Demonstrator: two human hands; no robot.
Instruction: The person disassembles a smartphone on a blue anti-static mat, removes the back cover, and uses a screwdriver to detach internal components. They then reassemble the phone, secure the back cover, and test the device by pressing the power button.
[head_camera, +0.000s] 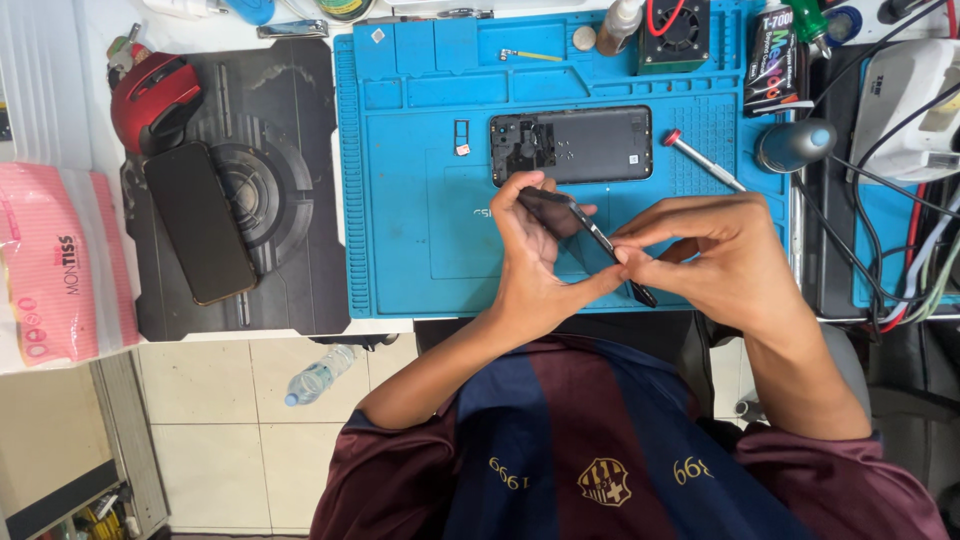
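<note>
White counter (60, 120) over a pale tiled floor (230, 430), plastic bottle (318, 377) lying on the tiles. On the counter: blue work mat (420, 250), dark mouse pad (270, 270) to its left with a black phone (199, 222) face down and a red mouse (152, 100). Pink packet (45, 260) at the far left edge. Opened phone body (571, 146) lies flat on the blue mat, screwdriver (700, 160) just beside it, small fan (675, 35) at the mat's top. Left hand (535, 265) and right hand (715, 265) both closed in a pinch grip on a thin dark phone panel (585, 228), tilted on edge above the mat, just below the phone body.
</note>
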